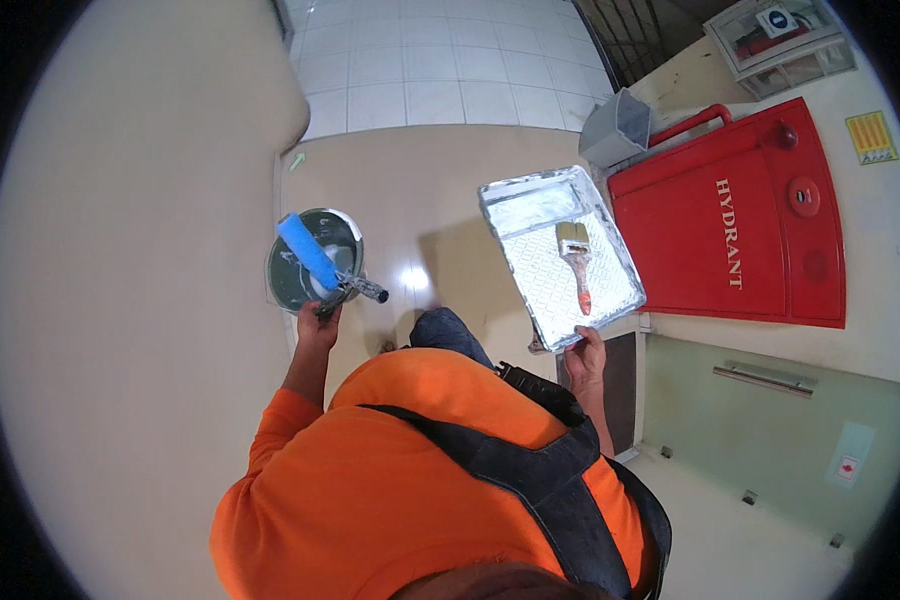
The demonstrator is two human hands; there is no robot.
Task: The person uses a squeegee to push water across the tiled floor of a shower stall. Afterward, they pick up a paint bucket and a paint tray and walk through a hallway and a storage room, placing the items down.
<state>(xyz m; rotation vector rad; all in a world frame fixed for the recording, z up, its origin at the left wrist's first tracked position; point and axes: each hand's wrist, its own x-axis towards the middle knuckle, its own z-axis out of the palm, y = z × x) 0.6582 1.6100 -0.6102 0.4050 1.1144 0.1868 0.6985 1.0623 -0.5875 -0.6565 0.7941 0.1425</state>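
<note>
Closest in, an orange shirt [440,520] fills the near middle, crossed by a black strap [510,475], with a bit of blue jeans [450,332] showing just beyond it. To the left, the left hand [317,325] grips the near rim of a dark green bucket [282,285]; its fingers are clamped on that edge, though partly hidden. To the right, the right hand [586,358] has its fingers clamped on the near edge of a silvery tray [535,275], thumb on top, the other fingers mostly out of sight beneath.

Across the bucket lies a blue roller [308,252], its sleeve toward the far left and its paint-splattered handle sticking out past the right rim. Inside the tray lies a brush [575,262], red-tipped handle near, bristles far.

On the near right are a dark mat [620,385] and a pale green door [770,440] with a metal bar handle. Beyond these, just right of the tray, stands a red cabinet [690,240] with white lettering. Glossy beige floor [390,190] runs between bucket and tray. Farther off sit a grey bin [610,130] and, at the far end, white tiles [430,65].
</note>
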